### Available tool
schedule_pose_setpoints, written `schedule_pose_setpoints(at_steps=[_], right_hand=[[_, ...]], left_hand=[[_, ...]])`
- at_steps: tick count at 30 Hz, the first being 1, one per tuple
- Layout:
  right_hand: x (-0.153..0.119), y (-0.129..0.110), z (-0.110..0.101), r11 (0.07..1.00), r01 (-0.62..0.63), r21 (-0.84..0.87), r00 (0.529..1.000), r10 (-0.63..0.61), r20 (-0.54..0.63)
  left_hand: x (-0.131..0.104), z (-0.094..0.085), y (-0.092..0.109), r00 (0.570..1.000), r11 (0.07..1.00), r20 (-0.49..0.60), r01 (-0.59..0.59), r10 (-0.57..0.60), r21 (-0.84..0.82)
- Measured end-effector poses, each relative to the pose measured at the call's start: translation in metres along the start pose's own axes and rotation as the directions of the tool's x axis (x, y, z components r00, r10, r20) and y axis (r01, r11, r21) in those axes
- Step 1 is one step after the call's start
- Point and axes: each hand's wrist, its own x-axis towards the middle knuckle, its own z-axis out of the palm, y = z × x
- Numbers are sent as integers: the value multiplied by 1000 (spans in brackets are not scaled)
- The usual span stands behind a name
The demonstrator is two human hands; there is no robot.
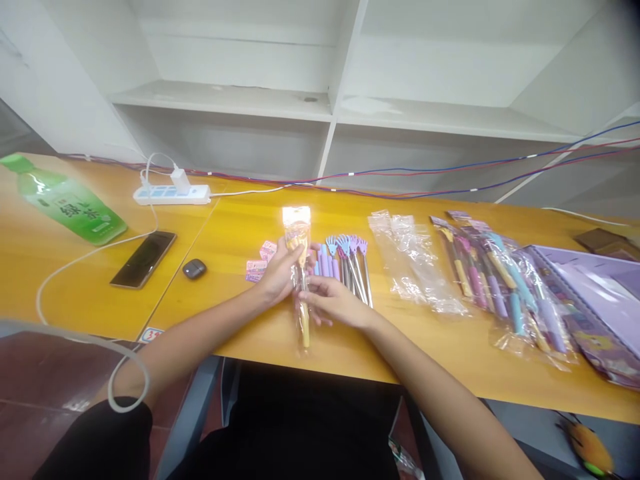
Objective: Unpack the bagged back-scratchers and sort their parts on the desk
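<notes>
A yellow back scratcher [305,320] in a clear plastic sleeve stands out in front of me, its head end away from me. My left hand [278,272] is closed around its upper part, thumb on top. Lower down, my right hand [336,301] pinches the sleeve near the shaft. Just beyond my right hand lie loose back scratchers [350,250] with blue and purple claw heads, steel shafts and purple handles, partly hidden by the hand. Small pink printed cards [256,269] lie beside my left hand.
Clear empty sleeves [413,260] lie right of centre, then a pile of bagged back scratchers [493,277] and a purple pouch-like item [595,293]. At left are a green bottle [75,203], a phone [143,259], a black earbud case [194,269] and a power strip [173,195]. Cables run along the back.
</notes>
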Motion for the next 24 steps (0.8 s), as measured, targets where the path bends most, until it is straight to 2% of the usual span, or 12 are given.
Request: schedule_pose_setpoints(at_steps=[3, 5, 8, 12, 14, 18, 21, 24], right_hand=[[1, 2, -9, 996, 85, 39, 984, -78, -157], [-1, 0, -19, 987, 155, 52, 941, -132, -311], [-5, -6, -33, 963, 264, 55, 836, -200, -511], [-5, -13, -49, 919, 394, 27, 656, -261, -709], [-4, -14, -56, 911, 411, 10, 605, -265, -751], [-3, -16, -66, 906, 424, 5, 547, -252, -798], [-7, -21, -69, 897, 442, 5, 516, -249, -819], [-11, -26, -70, 885, 465, -33, 482, -284, -829]], left_hand=[[2, -5, -9, 996, 991, 84, -31, 20, 132], [4, -11, -15, 987, 963, 157, -57, 16, 263], [5, -19, -22, 964, 916, 261, -59, -52, 398], [1, -21, -27, 931, 881, 343, -58, -122, 469], [-1, -19, -26, 937, 862, 332, -75, -111, 501], [0, -19, -23, 963, 789, 262, -116, -60, 603], [2, -20, -21, 978, 722, 210, -140, -7, 678], [2, -20, -19, 979, 686, 202, -155, 12, 711]])
